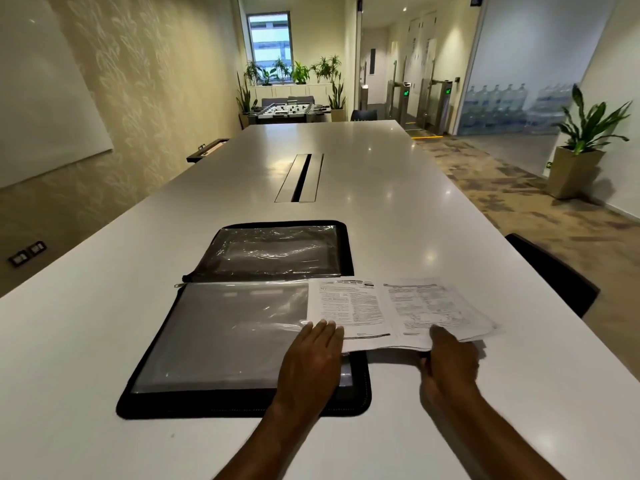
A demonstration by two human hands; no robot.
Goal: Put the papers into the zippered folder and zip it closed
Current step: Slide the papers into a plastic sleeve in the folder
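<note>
Office mtg room: long white conference table (346,161) w/ cable hatch (300,177), whiteboard (45,98) on wall, foosball table (289,109) at far end, potted plants (585,133), access turnstiles (426,98), stacked water jugs (498,105) behind glass.

folder (242,317): black zippered case, lying open and flat, both inner halves covered in clear plastic sleeves, zipper undone
papers (398,311): printed white sheets, a loose stack, lying partly over the folder's near half at its right edge, the rest jutting out past that edge, slightly lifted
</note>
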